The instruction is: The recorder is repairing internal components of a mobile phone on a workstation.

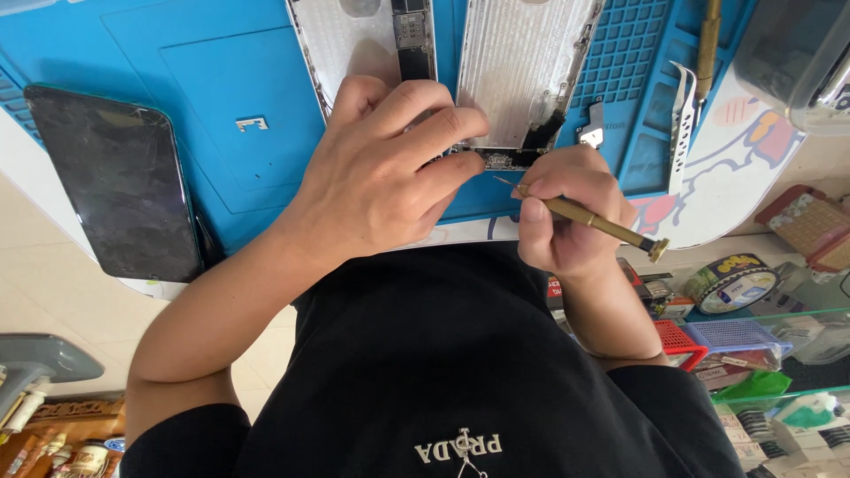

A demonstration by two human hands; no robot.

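Observation:
An opened phone lies on the blue work mat (221, 115), its rear housing (354, 40) on the left and the screen half (518, 66) on the right. My left hand (381, 173) rests fingers-down on the phone's lower edge, pressing it against the mat. My right hand (571, 217) grips a brass screwdriver (593, 221); its thin tip points at the connector area (500, 159) at the bottom of the screen half.
A dark phone with a cracked screen (115, 181) lies at the mat's left. Metal tweezers (682, 124), a second brass tool (707, 40) and a small metal bracket (252, 124) sit on the mat. A tape roll (735, 283) and baskets lie at the right.

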